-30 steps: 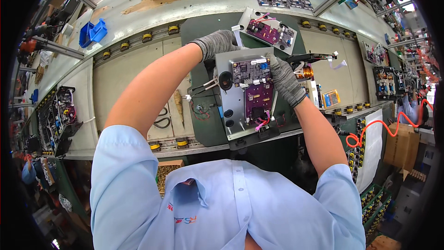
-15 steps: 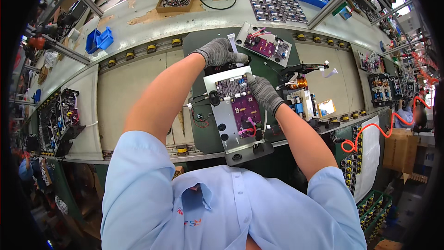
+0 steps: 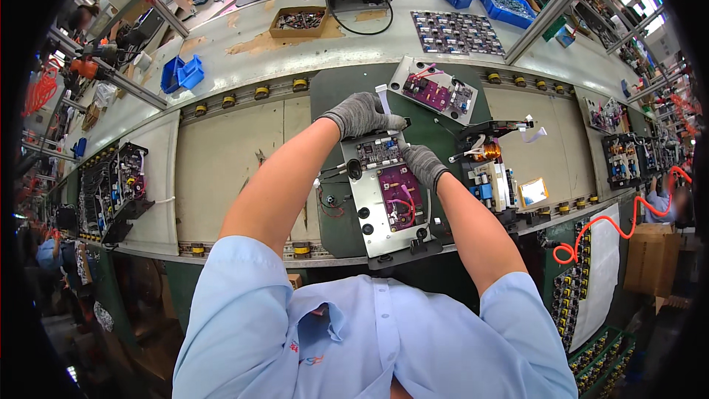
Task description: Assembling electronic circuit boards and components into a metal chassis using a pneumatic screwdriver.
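Bare green mat (image 3: pixel 336 89) flanks the plate (image 3: pixel 368 199) both hands (image 3: pixel 360 116) (image 3: pixel 424 167) hold

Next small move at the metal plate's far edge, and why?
Probably steady the metal plate with the right hand while the left hand checks that far edge: both gloved hands are already there, and the black base shows past the near edge, so alignment seems worth checking.

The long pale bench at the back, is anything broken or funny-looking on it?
Yes, the bench top has ragged tan patches near the cardboard box of small parts. They look odd against the pale surface, perhaps worn away.
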Available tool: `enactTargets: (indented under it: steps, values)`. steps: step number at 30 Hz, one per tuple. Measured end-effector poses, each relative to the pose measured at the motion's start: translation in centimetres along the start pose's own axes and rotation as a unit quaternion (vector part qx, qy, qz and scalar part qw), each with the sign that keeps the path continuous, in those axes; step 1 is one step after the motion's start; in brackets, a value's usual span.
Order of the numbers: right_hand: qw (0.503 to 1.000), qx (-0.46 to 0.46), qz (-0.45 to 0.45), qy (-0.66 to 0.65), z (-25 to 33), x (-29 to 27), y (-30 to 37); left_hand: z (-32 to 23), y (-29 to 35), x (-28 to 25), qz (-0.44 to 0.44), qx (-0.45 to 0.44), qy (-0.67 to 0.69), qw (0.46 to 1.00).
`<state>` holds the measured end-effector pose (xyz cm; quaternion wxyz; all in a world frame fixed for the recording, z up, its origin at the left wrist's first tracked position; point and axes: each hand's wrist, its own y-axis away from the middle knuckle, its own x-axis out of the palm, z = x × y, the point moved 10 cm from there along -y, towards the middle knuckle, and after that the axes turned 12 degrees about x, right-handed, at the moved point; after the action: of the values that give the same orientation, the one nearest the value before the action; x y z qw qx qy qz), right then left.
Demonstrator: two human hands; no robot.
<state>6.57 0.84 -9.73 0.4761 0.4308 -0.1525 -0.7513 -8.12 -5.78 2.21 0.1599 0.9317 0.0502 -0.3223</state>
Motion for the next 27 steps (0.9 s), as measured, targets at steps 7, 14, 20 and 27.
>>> enactTargets:
  steps: [7, 14, 20, 27]
  values:
    - [0.997, 0.009, -0.042, -0.063, -1.2, -0.7, 0.3, -0.6, -0.5, 0.1, 0.002, 0.012, 0.017, 1.000]
    - [0.996, 0.040, -0.045, -0.060, -1.1, -1.2, 0.0, -0.9, -0.2, 0.3, -0.007, 0.033, 0.049, 0.998]
    - [0.991, 0.051, -0.036, -0.121, -2.5, -1.4, 0.5, -2.5, 1.5, -0.1, 0.019, -0.027, -0.080, 0.996]
    - [0.918, -0.248, -0.306, -0.035, 4.9, -9.0, 22.4, 2.5, 17.7, -4.5, -0.435, 0.108, 0.001, 0.894]
